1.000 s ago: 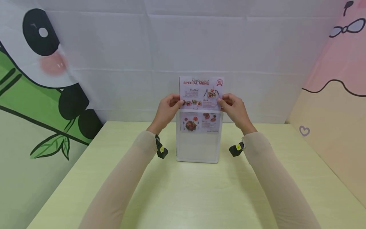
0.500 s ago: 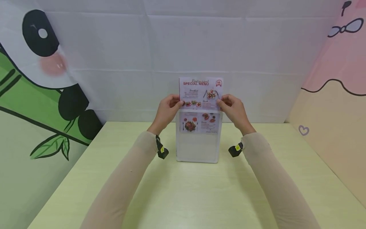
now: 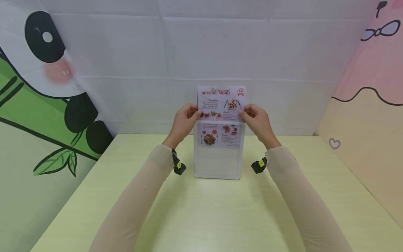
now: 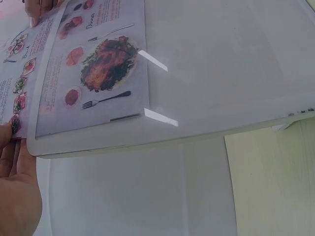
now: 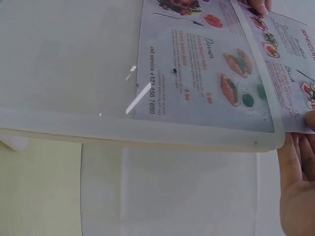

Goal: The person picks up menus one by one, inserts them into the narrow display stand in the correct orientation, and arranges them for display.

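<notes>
At the far middle of the pale green table [image 3: 201, 217], toward 12 o'clock from you, a clear acrylic sign holder [image 3: 218, 164] stands upright. Your left hand [image 3: 184, 120] pinches the left edge of the "Special Menu" sheet [image 3: 221, 101] and your right hand [image 3: 256, 119] pinches its right edge. The sheet's lower half sits inside the holder; its upper half sticks out above the top. A panda backdrop [image 3: 41, 70] hangs at 9 o'clock.
</notes>
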Demonstrator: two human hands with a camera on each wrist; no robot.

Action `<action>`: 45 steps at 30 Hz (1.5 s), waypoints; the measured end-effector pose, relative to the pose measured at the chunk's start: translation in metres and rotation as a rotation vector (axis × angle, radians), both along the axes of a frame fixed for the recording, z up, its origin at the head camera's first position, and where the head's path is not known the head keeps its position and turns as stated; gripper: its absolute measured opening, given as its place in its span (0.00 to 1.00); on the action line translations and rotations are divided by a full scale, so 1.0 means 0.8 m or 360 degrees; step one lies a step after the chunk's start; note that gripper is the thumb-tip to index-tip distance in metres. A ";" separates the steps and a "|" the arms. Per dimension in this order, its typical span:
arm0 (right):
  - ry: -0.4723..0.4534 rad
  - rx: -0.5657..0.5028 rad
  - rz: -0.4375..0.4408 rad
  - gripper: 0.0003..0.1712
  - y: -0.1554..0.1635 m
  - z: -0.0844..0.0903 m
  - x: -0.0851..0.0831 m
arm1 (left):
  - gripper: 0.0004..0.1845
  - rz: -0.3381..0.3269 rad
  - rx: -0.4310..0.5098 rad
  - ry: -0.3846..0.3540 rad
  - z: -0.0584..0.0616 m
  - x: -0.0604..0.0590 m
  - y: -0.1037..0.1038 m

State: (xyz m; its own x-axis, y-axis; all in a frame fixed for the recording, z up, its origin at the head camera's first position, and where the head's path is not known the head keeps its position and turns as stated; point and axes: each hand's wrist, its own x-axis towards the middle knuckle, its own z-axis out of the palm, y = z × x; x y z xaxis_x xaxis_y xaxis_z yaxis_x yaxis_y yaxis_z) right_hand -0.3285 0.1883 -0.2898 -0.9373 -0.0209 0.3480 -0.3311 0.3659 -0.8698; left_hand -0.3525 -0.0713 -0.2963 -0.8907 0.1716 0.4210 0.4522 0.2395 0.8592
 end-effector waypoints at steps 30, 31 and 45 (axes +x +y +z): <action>-0.0028 0.0046 -0.0040 0.19 -0.002 0.001 0.004 | 0.12 -0.0028 0.0030 -0.0010 0.002 0.002 -0.001; -0.0029 0.0057 -0.0041 0.19 -0.002 0.001 0.004 | 0.12 -0.0022 0.0025 -0.0012 0.002 0.002 -0.001; 0.0018 -0.0025 0.0020 0.21 -0.005 0.000 0.001 | 0.12 -0.0014 0.0016 -0.0023 -0.001 0.001 -0.001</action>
